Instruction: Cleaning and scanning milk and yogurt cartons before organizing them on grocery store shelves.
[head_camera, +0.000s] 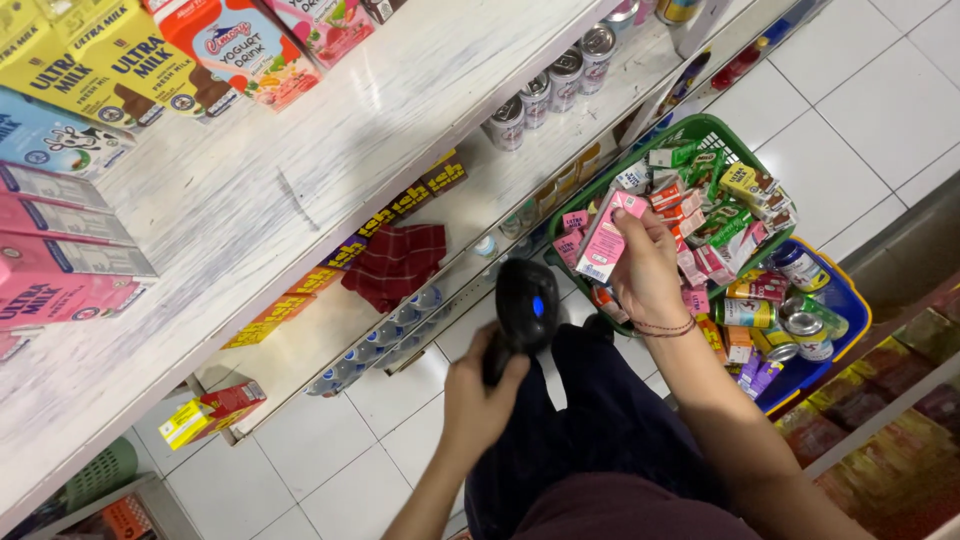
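Left hand (480, 395) is clenched around a black handheld scanner (520, 315), its head with a blue light aimed toward the right hand (648, 270), which grips a small pink drink carton (605, 238) just above the near rim of a green basket (700, 128) packed with small cartons. A blue basket (845, 300) with cans and cartons sits touching the green one on the white tiled floor (850, 100). White shelves (300, 170) to the left carry milk cartons, a row of cans and a folded red checked cloth (395, 262).
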